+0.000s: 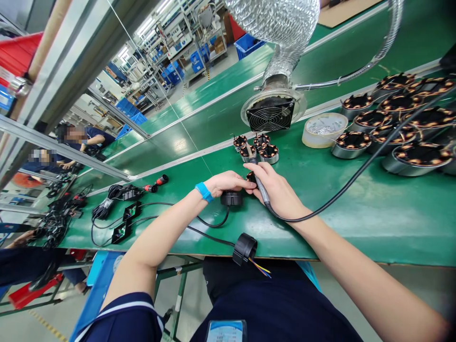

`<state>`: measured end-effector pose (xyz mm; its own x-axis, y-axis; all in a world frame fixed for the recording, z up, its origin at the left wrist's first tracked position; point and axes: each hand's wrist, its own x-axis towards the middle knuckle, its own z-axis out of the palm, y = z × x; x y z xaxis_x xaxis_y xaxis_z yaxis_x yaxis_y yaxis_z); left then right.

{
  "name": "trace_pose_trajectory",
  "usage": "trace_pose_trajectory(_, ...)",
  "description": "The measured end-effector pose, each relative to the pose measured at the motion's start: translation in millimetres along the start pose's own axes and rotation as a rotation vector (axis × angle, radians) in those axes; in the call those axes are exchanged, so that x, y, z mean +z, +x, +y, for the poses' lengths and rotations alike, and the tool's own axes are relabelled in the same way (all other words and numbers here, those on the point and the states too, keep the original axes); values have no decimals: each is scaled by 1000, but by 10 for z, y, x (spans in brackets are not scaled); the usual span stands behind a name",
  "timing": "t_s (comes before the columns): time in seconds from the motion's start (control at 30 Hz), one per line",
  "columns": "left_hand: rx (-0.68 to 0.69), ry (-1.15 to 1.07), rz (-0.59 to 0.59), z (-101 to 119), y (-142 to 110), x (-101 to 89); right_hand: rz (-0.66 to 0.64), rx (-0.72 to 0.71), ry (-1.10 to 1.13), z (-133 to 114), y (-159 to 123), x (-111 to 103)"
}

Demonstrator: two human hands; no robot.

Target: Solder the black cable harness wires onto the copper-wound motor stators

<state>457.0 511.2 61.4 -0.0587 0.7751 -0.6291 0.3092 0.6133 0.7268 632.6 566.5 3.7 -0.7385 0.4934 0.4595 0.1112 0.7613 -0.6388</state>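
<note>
My right hand (280,190) is closed around the grey handle of a soldering iron (262,190), its black cord running over my wrist and off to the right. My left hand (230,183) wears a blue wristband and pinches a small motor stator (251,177), partly hidden by the fingers. Just below the left hand stands a black round housing (231,198) with a cable. Another black housing (245,249) lies at the bench's front edge, coloured wires sticking out. Several small copper-wound stators (269,153) stand just beyond my hands.
A fume extractor fan (270,115) on a foil duct hangs beyond the stators. To the right are a tape roll (325,129) and several larger stators (422,154). Cables, open black boxes (121,231) and connectors (156,183) lie left on the green bench (356,228). Other people sit farther left.
</note>
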Motion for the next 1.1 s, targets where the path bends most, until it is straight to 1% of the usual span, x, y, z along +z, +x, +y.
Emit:
trace_pose_trajectory(0.1, -24, -101, 45, -12, -35, -30, -2, -15, -34, -2, 0, 4)
trace_pose_trajectory(0.17, -49, -117, 67, -15, -82, -66, 5, -15, -47, -2, -2, 10)
trace_pose_trajectory(0.2, -59, -114, 58, -18, -109, -88, 10, -14, -50, 0, -4, 15)
trace_pose_trajectory(0.23, -65, -108, 32, -23, -134, -111, 14, -15, -52, 2, -7, 20)
trace_pose_trajectory(0.33, -60, -88, -96, -60, -186, -174, 19, -31, -53, 13, -14, 38)
trace_pose_trajectory(0.4, -43, -98, -135, -100, -194, -200, 22, -41, -49, 20, -18, 48)
trace_pose_trajectory(0.47, -18, -127, -116, -148, -184, -205, 24, -41, -44, 23, -19, 52)
trace_pose_trajectory(0.53, 1, -170, -56, -199, -166, -194, 24, -40, -41, 21, -19, 52)
trace_pose_trajectory(0.63, -9, -241, 42, -260, -148, -164, 26, -45, -40, 17, -17, 48)
trace_pose_trajectory(0.73, -16, -287, 89, -284, -161, -152, 23, -41, -28, 16, -13, 45)
trace_pose_trajectory(0.8, -3, -279, 79, -280, -189, -161, 19, -35, -21, 17, -12, 42)
trace_pose_trajectory(0.97, -2, -175, -29, -277, -275, -233, 21, -22, 7, 14, -14, 35)
trace_pose_trajectory(1.1, 33, -216, -29, -324, -317, -301, 36, -16, 46, 9, -19, 40)
